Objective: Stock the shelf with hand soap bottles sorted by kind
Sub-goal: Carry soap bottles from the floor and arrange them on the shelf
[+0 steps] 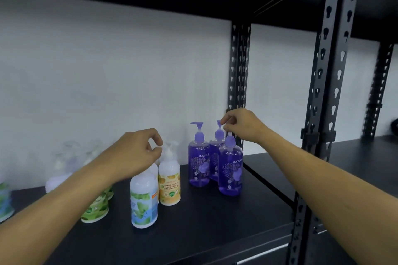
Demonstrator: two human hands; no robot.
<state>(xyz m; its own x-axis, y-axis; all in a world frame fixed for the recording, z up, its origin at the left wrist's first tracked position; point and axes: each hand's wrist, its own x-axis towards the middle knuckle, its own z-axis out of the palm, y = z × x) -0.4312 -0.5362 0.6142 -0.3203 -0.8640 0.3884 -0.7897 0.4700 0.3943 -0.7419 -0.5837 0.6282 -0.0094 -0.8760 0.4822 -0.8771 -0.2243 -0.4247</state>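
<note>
A white wall [107,71] stands behind the black slotted posts [239,66], with a second rack [366,157] right of them.

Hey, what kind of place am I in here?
Probably a stockroom or a mock shop: a black slotted-steel shelf rack against a bare white wall, with purple hand soap bottles grouped by kind.

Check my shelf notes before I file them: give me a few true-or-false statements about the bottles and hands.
1. Three purple bottles stand grouped at the shelf's right end. True.
2. The right hand pinches a purple pump top. True.
3. The purple bottles lie on their sides. False: they stand upright.
4. The left hand rests flat on the shelf. False: it hovers over the white bottles.
5. The orange-label bottle stands right of the purple ones. False: left of them.
</note>
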